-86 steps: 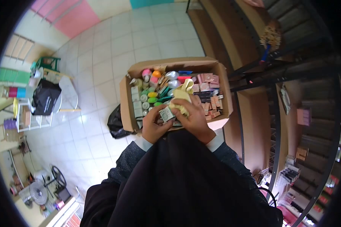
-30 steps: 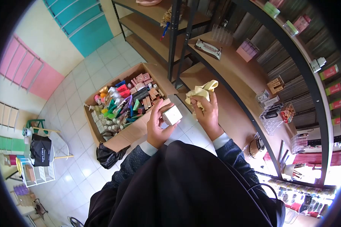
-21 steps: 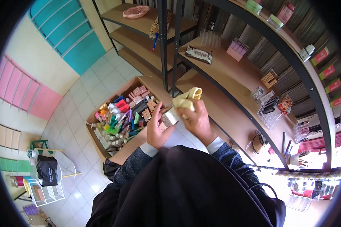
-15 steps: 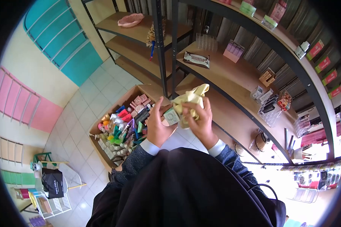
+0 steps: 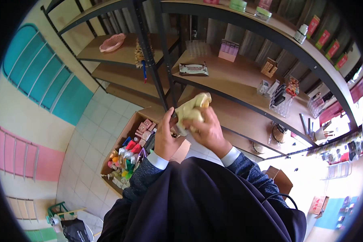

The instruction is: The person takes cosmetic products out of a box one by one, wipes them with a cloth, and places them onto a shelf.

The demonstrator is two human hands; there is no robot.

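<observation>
Yellow cloth (image 5: 191, 111) fills our right hand (image 5: 203, 131), which grips it and presses it against a small box held by our left hand (image 5: 165, 137), above the cardboard carton (image 5: 127, 131) of toiletries.

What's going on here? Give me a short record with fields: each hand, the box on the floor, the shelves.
left hand: raised at chest height, closed around a small item that the cloth mostly hides
right hand: presses a yellow cloth against that item
cardboard box: open on the tiled floor, packed with small colourful bottles and packs
shelves: wooden boards on a black metal frame, holding a brown packet, a pink basket and small boxes
</observation>
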